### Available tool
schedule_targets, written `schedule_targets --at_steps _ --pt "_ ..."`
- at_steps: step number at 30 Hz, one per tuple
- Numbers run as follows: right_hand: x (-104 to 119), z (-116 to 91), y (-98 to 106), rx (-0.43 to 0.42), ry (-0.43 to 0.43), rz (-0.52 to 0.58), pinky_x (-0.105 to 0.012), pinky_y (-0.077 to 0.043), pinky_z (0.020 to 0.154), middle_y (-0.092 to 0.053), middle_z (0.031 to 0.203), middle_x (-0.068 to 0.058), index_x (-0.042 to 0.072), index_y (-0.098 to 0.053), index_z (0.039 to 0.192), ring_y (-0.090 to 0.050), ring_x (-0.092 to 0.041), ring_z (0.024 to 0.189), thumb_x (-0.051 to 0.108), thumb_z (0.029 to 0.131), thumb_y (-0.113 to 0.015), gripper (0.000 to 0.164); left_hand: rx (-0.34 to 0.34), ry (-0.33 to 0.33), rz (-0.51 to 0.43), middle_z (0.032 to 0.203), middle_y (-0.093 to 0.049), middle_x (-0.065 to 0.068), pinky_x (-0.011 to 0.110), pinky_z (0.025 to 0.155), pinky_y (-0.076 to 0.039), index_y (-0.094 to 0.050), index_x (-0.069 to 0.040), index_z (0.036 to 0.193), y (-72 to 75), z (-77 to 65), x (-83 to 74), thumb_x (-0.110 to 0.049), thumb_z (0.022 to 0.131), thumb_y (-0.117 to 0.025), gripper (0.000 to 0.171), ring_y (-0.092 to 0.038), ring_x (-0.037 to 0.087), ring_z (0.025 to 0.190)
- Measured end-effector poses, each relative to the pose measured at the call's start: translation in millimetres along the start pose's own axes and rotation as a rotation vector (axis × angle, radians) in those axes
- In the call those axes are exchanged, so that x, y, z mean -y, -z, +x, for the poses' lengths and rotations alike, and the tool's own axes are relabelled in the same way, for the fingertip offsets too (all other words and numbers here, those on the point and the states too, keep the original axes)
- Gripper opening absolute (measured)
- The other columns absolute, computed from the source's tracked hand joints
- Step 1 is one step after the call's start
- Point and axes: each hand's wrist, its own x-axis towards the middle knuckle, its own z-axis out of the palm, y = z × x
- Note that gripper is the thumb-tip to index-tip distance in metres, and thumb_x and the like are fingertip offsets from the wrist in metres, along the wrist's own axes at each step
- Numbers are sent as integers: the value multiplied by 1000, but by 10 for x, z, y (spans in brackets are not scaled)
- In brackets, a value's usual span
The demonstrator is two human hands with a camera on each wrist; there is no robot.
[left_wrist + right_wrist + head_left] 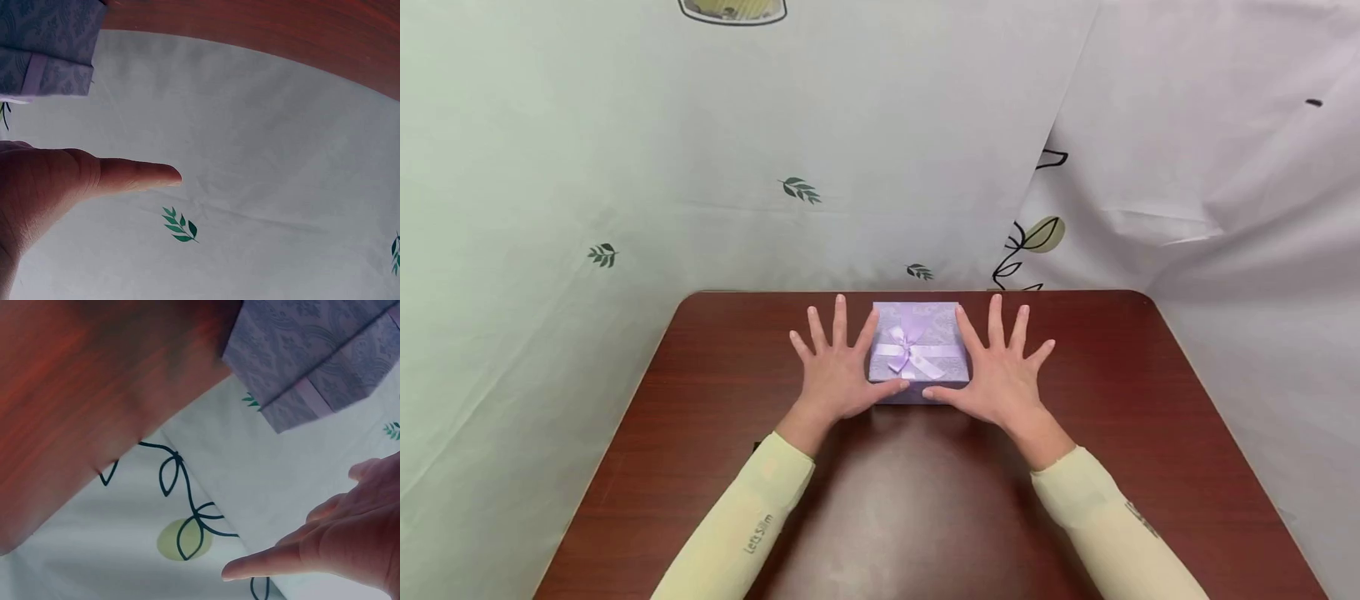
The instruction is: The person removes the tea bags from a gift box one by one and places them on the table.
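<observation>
A lilac patterned gift box (887, 317) with a ribbon bow (908, 350) on its lid sits near the table's far edge. My left hand (835, 379) is at its left side and my right hand (1007, 383) at its right, fingers straight and spread wide. Both thumbs point inward across the box's near side, their tips a short way apart. In the left wrist view the box (56, 37) shows at the upper left, apart from the outstretched thumb. The right wrist view has the box (306, 356) at the top, with the fingers apart from it lower right.
The dark red-brown wooden table (1150, 467) has rounded far corners. Behind it hangs a pale cloth (887, 125) printed with leaves, which also runs along both sides. A small dark object (756, 447) shows beside the left sleeve.
</observation>
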Motion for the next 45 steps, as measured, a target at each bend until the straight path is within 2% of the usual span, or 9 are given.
schedule_targets --at_steps 7,15,25,36,45 --pt "16 22 3 -9 7 23 -85 4 92 17 164 -13 34 -10 162 29 -43 141 101 57 -45 129 1 8 -6 164 17 15 78 100 8 -11 -35 162 -3 -4 28 -93 70 -48 115 27 49 140" --pt "7 1 22 -1 4 63 -84 2 94 14 165 -13 35 -10 162 27 -43 142 97 58 -54 129 -8 -11 -3 165 13 17 77 102 5 -13 -35 162 17 -6 29 -93 68 -51 116 24 50 141" --pt "-21 3 -81 50 23 90 -84 0 95 1 166 -18 33 -11 162 22 -47 143 95 61 -55 126 63 -22 -10 165 15 15 76 102 7 -13 -36 161 -38 19 -5 -92 67 -53 117 24 49 142" --pt "-80 43 -214 119 22 83 -83 0 97 -4 166 -16 30 -16 162 15 -51 144 92 65 -57 123 93 -39 -39 166 -7 15 76 104 1 -17 -35 161 -268 28 33 -92 70 -50 113 16 51 144" --pt "-100 32 -310 114 52 113 -82 -7 98 -16 165 -13 28 -25 161 6 -50 146 83 75 -59 107 81 -61 -14 163 -24 8 73 106 0 -22 -31 161 -303 64 39 -90 73 -49 109 5 54 144"
